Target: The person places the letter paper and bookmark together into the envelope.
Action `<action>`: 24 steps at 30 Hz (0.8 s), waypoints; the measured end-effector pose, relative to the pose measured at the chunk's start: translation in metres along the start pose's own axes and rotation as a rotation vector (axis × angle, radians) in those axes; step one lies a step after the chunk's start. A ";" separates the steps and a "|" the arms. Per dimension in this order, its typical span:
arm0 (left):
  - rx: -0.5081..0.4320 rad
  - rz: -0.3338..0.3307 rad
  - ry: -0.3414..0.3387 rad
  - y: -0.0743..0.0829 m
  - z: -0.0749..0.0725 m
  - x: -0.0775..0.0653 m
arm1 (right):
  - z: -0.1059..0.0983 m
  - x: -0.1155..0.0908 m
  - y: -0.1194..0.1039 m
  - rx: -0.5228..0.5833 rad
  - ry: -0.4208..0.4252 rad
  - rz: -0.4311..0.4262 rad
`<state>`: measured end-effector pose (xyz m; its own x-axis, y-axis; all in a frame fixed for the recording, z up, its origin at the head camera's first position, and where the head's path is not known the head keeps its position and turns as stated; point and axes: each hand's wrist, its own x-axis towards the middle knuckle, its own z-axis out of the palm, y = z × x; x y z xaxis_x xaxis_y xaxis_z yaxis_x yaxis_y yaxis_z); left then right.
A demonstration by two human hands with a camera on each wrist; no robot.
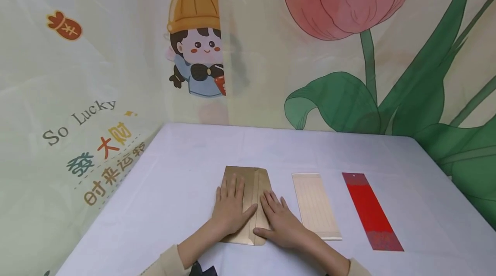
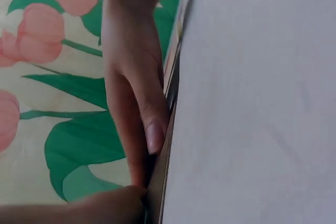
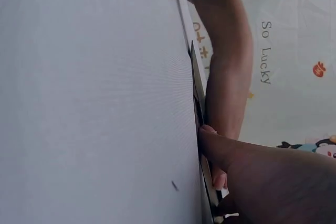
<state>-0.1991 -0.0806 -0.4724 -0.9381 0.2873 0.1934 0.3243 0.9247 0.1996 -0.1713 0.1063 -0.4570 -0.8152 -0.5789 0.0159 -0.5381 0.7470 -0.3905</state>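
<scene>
From the left, one broad stretch of white-covered table [image 1: 166, 172] is running between its slanting left edge and the work, giving the left side wide room for moving. One black item [image 1: 204, 271] is showing beside the left sleeve, mostly cut off. One left hand [image 1: 231, 210] is lying palm down with its fingers straight and slightly spread, its thumb stretching out to the right. Under both hands, one envelope [image 1: 249, 185] is lying flat around the middle of the table; it is looking golden brown and smooth, with slanted corners at its upper right and a lengthwise seam running right of its middle. One right hand [image 1: 282, 223] is resting over its right edge, fingers straight and close together, thumb pointing left across the lower part; neither hand is pinching anything. One pale beige panel [image 1: 317, 207], finely lined, is lying near, the right forearm crossing its lower left corner. A narrow strip of cloth is separating it from one red strip [image 1: 373, 209] with darker ends, lying slanted. More cloth is reaching from there to the table's right edge.
</scene>
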 end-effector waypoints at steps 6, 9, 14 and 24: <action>-0.007 0.000 0.034 -0.001 0.008 -0.001 | -0.001 0.001 -0.001 -0.020 0.012 -0.009; 0.005 -0.009 0.026 0.000 0.011 -0.001 | 0.000 0.001 -0.001 -0.030 0.017 -0.012; -0.004 -0.011 0.030 0.000 0.011 -0.001 | 0.001 0.000 0.000 -0.026 0.040 -0.031; -0.023 -0.021 0.026 0.000 0.012 -0.001 | 0.000 0.000 0.000 0.041 0.031 0.016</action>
<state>-0.1992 -0.0780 -0.4843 -0.9413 0.2614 0.2137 0.3079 0.9243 0.2254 -0.1717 0.1063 -0.4573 -0.8303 -0.5561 0.0378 -0.5163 0.7418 -0.4280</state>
